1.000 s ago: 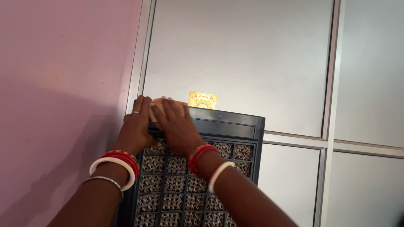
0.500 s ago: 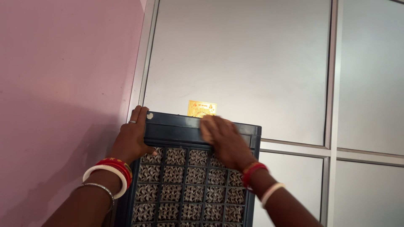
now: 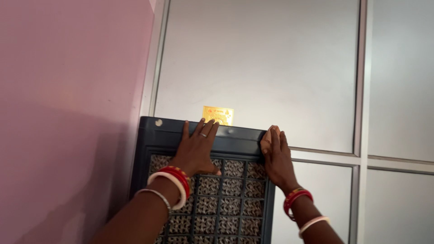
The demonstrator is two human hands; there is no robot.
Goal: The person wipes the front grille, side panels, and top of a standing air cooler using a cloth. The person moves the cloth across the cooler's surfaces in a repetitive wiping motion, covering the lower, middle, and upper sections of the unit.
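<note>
Pressing both hands on a dark cooler panel (image 3: 199, 135).
Left hand (image 3: 196, 149) lies flat, open; right hand (image 3: 276, 156) seemingly pins a pale cloth (image 3: 266, 134) at the corner, gold sticker (image 3: 218, 114) behind.

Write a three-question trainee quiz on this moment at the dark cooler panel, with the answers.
1. True or false: the left hand lies flat on the dark top band of the cooler panel.
2. Where is the right hand? A) at the panel's top right corner, B) on the pink wall, C) on the gold sticker.
3. Fill in: a small pale ____ shows under the right hand's fingers.

Key: 1 true. 2 A. 3 cloth, as far as can be told; it is mostly hidden. The gold sticker sits on the grey wall panel just above the cooler, untouched.
</note>
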